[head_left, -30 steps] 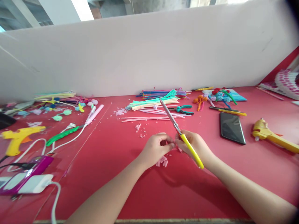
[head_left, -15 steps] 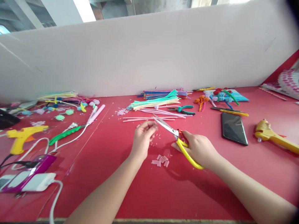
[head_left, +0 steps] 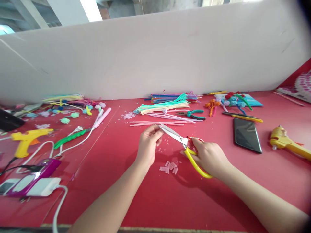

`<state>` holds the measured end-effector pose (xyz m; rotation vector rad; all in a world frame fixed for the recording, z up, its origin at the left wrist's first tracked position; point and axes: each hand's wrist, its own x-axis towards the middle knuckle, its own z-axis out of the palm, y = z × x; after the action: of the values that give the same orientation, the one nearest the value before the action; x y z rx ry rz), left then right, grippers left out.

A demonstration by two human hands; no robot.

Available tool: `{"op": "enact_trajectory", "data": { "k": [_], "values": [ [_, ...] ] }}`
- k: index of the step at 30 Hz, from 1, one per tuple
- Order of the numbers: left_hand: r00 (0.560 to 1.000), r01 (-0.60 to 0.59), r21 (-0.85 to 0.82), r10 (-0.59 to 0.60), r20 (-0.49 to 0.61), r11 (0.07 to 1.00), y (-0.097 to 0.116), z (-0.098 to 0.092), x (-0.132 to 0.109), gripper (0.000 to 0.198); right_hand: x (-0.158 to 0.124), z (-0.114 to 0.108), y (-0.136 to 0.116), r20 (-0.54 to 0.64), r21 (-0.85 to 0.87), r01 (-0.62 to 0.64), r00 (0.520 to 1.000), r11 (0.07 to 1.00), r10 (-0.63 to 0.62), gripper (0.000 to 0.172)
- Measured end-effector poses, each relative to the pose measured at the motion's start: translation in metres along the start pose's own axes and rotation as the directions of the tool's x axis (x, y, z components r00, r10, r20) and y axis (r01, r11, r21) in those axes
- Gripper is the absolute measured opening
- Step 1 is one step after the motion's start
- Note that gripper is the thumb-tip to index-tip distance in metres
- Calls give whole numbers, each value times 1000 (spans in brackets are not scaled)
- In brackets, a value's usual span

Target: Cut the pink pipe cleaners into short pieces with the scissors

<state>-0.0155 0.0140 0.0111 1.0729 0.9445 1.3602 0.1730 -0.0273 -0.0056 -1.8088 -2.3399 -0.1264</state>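
Note:
My right hand [head_left: 212, 158] is wrapped round the yellow-handled scissors [head_left: 173, 133], whose blades point up and left. The blade tips reach the fingertips of my left hand [head_left: 148, 142], which is pinched closed; anything in that pinch is too small or hidden to make out. Below the blades, several short pink pieces [head_left: 170, 167] lie in a small pile on the red table [head_left: 155, 200], with tiny pink scraps scattered above them. Beyond my left hand lie a few thin pink stems [head_left: 157, 123].
Bundles of coloured pipe cleaners [head_left: 165, 105] and teal-handled pliers [head_left: 193, 113] lie at the back. A black phone [head_left: 247, 135] and a yellow glue gun [head_left: 286, 140] lie right. Another glue gun [head_left: 25, 140], a green cutter [head_left: 71, 138] and a purple power strip [head_left: 46, 174] with cables lie left.
The scissor blades have come closer together at my left fingertips. Both hands stay in nearly the same place, while the whole view has shifted slightly.

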Motion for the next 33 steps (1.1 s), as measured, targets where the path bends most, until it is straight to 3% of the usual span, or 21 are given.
{"op": "enact_trajectory", "data": {
  "k": [20, 26, 33],
  "values": [
    [1000, -19, 1, 19, 12, 1000, 2, -1, 0, 10, -1, 4, 1, -50, -35, -9, 999, 999, 7, 39],
    [1000, -13, 23, 13, -6, 1000, 1, -1, -1, 12, 1, 1, 0, 7, -9, -82, 997, 997, 82, 38],
    [999, 33, 75, -35, 21, 997, -1, -1, -1, 15, 8, -10, -2, 64, -16, -221, 973, 975, 222, 47]
  ]
}}
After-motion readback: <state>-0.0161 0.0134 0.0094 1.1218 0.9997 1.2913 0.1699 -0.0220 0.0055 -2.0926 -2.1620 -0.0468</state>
